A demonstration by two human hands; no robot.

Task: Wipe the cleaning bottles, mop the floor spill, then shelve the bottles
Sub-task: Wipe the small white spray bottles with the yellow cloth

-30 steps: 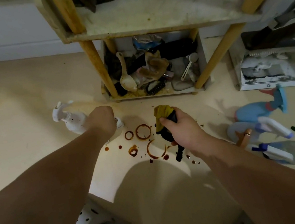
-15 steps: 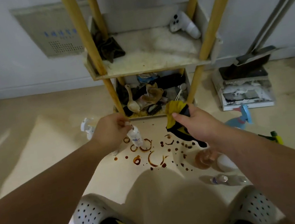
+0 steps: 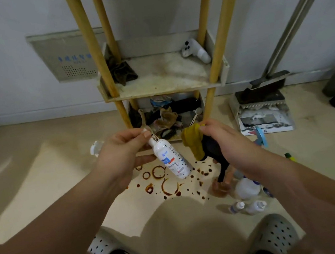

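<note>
**Item: white bottle** (image 3: 171, 159). It hangs in the air over the spill (image 3: 167, 182), in front of the shelf (image 3: 165, 92), and touches neither. Dark specks cover its body.

**Long axis:** slanted. The cap end is up and toward the left hand, and the base is lower and swung out toward the right hand.

**Left hand** (image 3: 122, 154): pinches the bottle at the neck between thumb and fingertips, with the other fingers curled beneath. The forearm reaches forward from the lower left and the wrist is level. This hand alone carries the bottle.

**Right hand** (image 3: 219, 138): fingers are closed round a bunched cloth (image 3: 194, 144). A yellow fold drapes off the knuckles and a black tail hangs below. The forearm comes in from the lower right.

**Deciding relation:** the cloth lies just right of the bottle's body, at about the same height, near it but apart. The right hand is the nearer one for wiping. Judged from this, a short sweep leftward would bring the yellow fold onto the speckled side while the neck pinch steadies the top.

**Also present:** brown rings and drops on the floor (image 3: 36, 171). Other bottles (image 3: 246, 188) lie or stand on the floor to the right, not yet shelved.
</note>
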